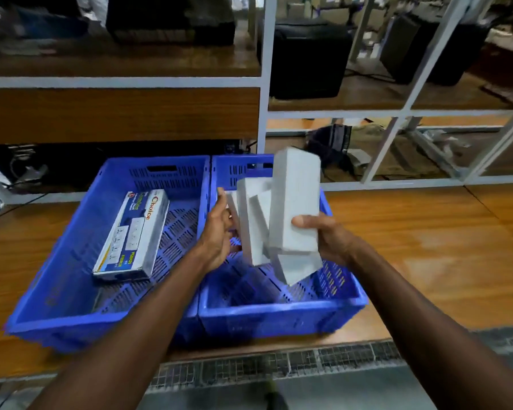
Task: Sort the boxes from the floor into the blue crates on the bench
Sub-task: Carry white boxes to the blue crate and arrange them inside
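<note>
Two blue crates stand side by side on the wooden bench. The left crate (71,291) holds one printed box (134,235) lying flat. Above the right crate (279,318) my right hand (323,235) grips a tall plain white box (295,199), held upright. Several more plain white boxes (253,223) tumble loosely beneath and beside it, over the crate. My left hand (219,229) is beside those boxes on their left, fingers relaxed, touching or nearly touching the nearest one. The picture is blurred by motion.
The wooden bench (427,247) extends to the right of the crates. Behind it rises a white-framed shelf (262,84) with dark cases and bags. A metal grating (279,368) runs along the bench's front edge.
</note>
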`<state>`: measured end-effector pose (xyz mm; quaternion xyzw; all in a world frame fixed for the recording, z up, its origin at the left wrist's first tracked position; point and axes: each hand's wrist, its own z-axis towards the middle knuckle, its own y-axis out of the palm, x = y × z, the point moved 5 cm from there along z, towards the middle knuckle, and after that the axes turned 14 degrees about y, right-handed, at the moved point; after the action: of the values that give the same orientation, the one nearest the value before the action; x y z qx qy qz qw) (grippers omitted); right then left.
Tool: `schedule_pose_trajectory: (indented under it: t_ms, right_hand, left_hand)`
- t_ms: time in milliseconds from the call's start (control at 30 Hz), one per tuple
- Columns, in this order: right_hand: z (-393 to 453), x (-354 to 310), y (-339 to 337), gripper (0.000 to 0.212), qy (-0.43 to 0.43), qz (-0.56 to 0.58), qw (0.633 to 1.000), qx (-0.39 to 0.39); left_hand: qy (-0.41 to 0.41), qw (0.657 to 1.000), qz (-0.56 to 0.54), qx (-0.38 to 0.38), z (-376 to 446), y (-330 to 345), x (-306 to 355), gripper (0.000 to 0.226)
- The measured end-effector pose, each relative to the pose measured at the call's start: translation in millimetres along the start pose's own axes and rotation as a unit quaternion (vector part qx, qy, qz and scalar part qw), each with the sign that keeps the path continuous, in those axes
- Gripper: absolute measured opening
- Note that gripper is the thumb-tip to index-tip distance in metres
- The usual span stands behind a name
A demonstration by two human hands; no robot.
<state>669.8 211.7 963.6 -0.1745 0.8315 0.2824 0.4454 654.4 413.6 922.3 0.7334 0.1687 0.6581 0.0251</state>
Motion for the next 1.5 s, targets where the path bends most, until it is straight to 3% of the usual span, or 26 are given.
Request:
schedule_pose_trajectory:
  t_ms: [200,333,400,633,733,800,967,1067,1300,1500]
  right_hand:
    - [31.4,20.2,-37.2,0.066,0.042,-0.180,0.982,-0.026]
    - [40.8,38.6,-45.9,0.091,0.048,-0.290,0.956,-0.009]
    - [44.3,49.1,-48.1,0.100,0.047,-0.342,0.938,-0.005]
    - [48.9,76.0,-52.4,0.099,0.066,-0.480,0.874,0.009]
    - [41.2,72.9,-48.4,0.091,0.066,-0.397,0.915,-0.026]
    - [39.7,61.4,-50.2,0.082,0.044,-0.333,0.942,0.015]
    - [50.3,53.0,-58.5,0.055,0.009,-0.324,0.937,0.133]
    - [55.2,59.3,-56.9,0.055,-0.001,-0.327,0.930,0.169]
    - [65.2,46.3,-53.0,0.086,-0.064,-0.282,0.932,0.220]
    - [81.1,53.8,-44.7,0.055,-0.019,-0.145,0.972,0.182]
  left_hand:
    - [-0.115,0.990,0.005,0.086,27.3,-17.2,-53.4,0.096]
    - [-0.138,0.984,0.043,0.108,28.8,-12.7,-62.3,0.049]
    - [-0.157,0.981,0.065,0.099,29.7,-11.6,-66.3,0.037]
    - [-0.119,0.984,0.124,0.041,40.2,-10.8,-70.0,0.029]
    - [-0.070,0.982,0.177,0.010,41.9,-12.0,-69.9,0.046]
    - [-0.042,0.964,0.263,-0.006,40.7,-12.5,-69.4,0.049]
    - [0.033,0.926,0.372,-0.058,41.4,-9.2,-58.3,0.043]
    - [0.082,0.911,0.394,-0.090,42.6,-7.6,-49.4,0.048]
    - [0.163,0.914,0.352,-0.117,33.6,4.3,-30.5,0.053]
    - [0.148,0.960,0.234,-0.046,33.6,8.5,-19.2,0.057]
